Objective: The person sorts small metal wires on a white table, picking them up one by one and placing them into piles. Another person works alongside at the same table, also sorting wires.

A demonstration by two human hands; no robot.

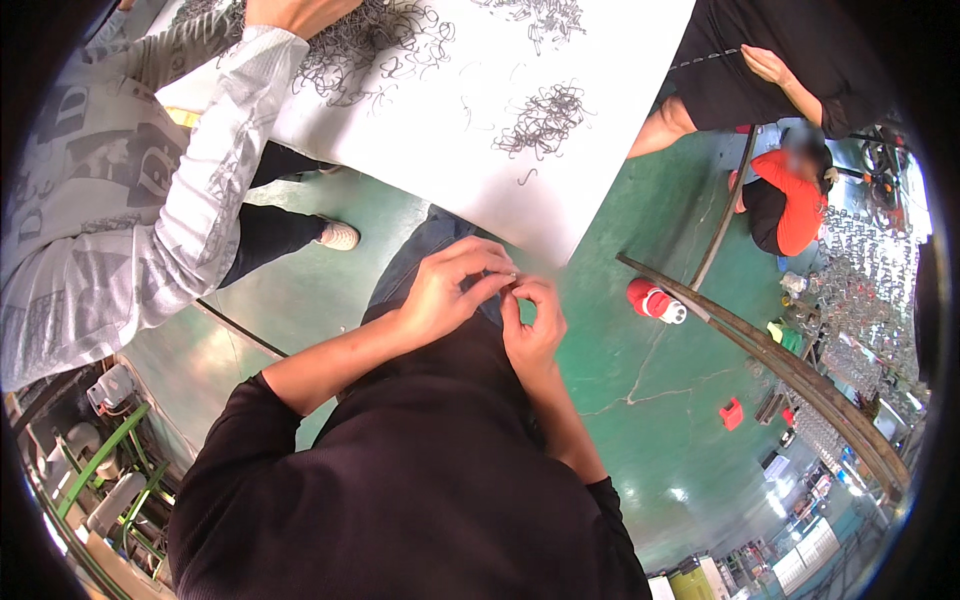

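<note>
My left hand [455, 290] and my right hand [533, 322] meet in front of my body, just off the near edge of a white table [545, 215]. Both are closed in a pinch, thumbs against fingers, with the fingertips almost touching. A tiny pale bit shows at the left fingertips, too small to name; whatever the right fingers hold is hidden. On the table beyond lie a small heap of dark S-shaped wire hooks [545, 120] and one loose S-hook [528, 177] nearer to me. A bigger hook pile [370, 50] spreads farther left.
At the left a person in a grey patterned sweater [110, 220] reaches over the table. Across to the right, another person's hand [765, 65] holds a chain [705, 58]. A person in orange [800, 210] crouches beyond a long metal rail [780, 365]. A red-and-white object [655, 300] is on the green floor.
</note>
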